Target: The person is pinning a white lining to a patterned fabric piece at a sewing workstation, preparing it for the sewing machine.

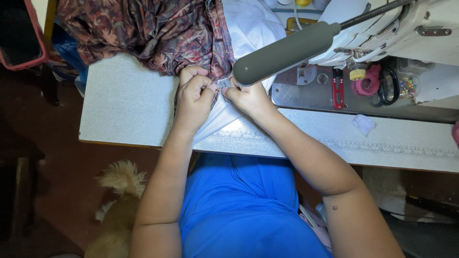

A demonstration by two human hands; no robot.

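Bare worktop (124, 107) lies open left of the hands; a grey lamp head (287, 52) crowds just above the right. Left hand (193, 98) and right hand (248, 98) curl inward, each grip pinched narrow on the patterned fabric (158, 28) hem, which sits between their fingertips over white cloth (248, 24)

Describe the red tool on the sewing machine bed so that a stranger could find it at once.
Start at the white sewing machine, then look down to its grey metal bed. The red tool lies there, left of a pink ring and black scissors; it alone is slim, straight and bright red.
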